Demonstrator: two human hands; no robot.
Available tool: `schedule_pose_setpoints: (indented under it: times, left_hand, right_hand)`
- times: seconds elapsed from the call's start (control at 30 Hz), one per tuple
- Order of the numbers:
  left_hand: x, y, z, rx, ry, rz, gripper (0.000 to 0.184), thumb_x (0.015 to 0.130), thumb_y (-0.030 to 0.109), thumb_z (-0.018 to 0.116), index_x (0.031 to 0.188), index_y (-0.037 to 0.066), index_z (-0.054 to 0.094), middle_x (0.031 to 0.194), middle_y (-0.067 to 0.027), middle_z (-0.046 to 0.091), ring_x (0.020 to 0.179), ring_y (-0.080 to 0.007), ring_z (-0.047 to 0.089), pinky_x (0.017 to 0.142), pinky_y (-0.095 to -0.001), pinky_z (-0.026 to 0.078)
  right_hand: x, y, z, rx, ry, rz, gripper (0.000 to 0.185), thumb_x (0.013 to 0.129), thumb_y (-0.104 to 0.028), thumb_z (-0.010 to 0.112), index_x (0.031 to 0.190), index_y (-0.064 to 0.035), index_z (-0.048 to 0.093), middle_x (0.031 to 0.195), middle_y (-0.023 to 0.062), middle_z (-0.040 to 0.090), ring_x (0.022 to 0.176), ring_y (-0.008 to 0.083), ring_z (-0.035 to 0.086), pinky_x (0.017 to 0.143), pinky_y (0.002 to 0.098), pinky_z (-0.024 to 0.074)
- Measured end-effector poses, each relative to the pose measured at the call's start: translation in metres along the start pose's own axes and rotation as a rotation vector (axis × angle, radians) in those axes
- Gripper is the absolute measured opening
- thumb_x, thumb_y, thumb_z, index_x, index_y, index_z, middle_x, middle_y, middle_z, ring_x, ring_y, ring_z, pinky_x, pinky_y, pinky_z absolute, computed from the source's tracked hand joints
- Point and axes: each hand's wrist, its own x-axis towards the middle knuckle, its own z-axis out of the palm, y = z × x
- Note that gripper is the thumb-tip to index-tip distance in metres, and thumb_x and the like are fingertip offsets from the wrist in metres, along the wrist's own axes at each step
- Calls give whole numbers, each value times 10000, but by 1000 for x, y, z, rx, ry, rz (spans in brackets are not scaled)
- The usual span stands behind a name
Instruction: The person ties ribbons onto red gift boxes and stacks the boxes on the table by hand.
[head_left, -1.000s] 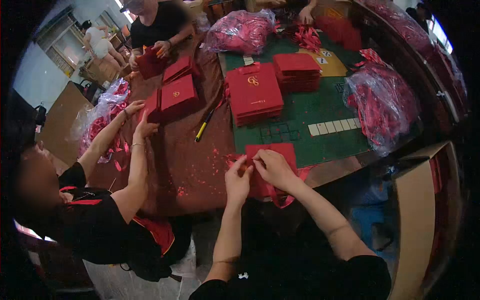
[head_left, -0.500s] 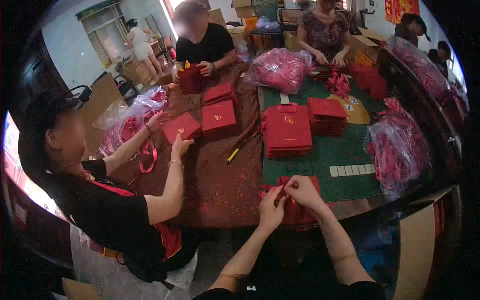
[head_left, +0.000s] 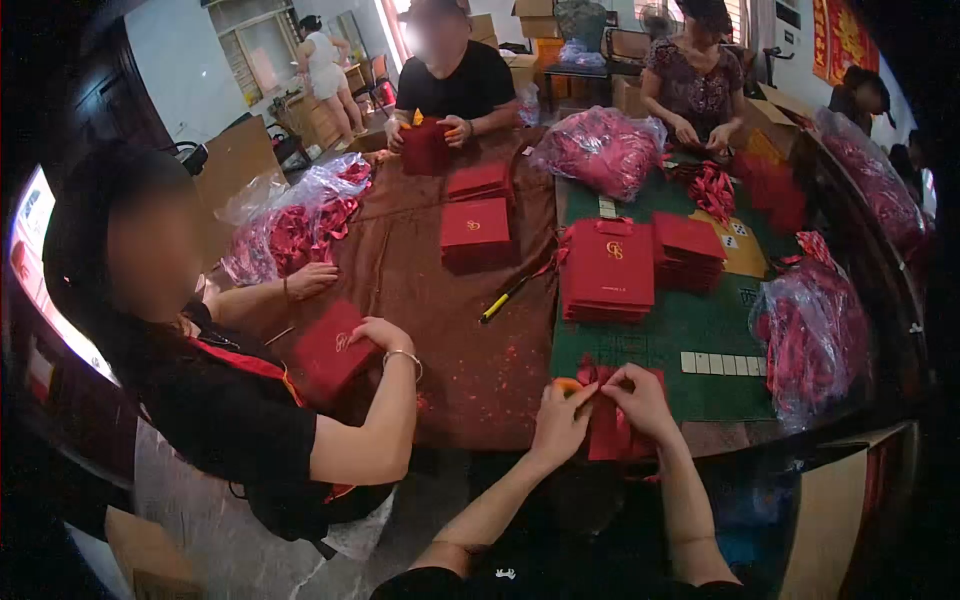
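Seen from head height, a person's two bare hands work at a worktop (head_left: 470, 345) with a brown cover and a green mat (head_left: 715, 400); the landmark is a tall stack of red bags (head_left: 607, 275) with a gold monogram, standing on the mat. Directly nearer the wearer than that stack lies a single red bag (head_left: 628, 440). Over its far part, the left hand (head_left: 560, 430) and right hand (head_left: 643, 403) meet, the fingers of each pinched together on a red ribbon (head_left: 588, 368); exactly which part they grip is too small to tell. Orange shows at a left fingertip. Touching or just beside the stack's right side is a plain red pile (head_left: 688, 250). Nearer and to the right of the stack lie a row of pale tiles (head_left: 722, 364) and a clear plastic sack (head_left: 812, 340) of red ribbons; beyond the stack sits another ribbon sack (head_left: 600, 150). Left of the stack rests a yellow-and-black pen (head_left: 505, 303). Farther left, a co-worker in black (head_left: 240, 400) has one hand on a blurred red bag. Beyond the stack, to the left, another co-worker (head_left: 455, 90) holds up a red bag; beyond it, to the right, a person in a patterned top (head_left: 690, 80) bends over the worktop.
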Motion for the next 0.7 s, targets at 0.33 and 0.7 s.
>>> schedule_pose_setpoints:
  times: [0.33,0.7]
  left_hand:
    - [22,-20,12,305,150,413,200,737,15,647,930,56,679,910,-123,548,854,-320,493,709,-427,423]
    - [24,-25,-4,397,55,489,23,796,73,667,812,60,655,911,-91,579,901,-291,533,746,-436,400]
  right_hand:
    - [-1,2,-5,163,-75,226,119,839,-101,684,848,-16,600,746,81,587,608,81,560,548,248,441]
    - [0,24,-11,-75,-175,-165,156,801,-139,672,825,-27,566,849,83,503,706,192,531,617,303,446]
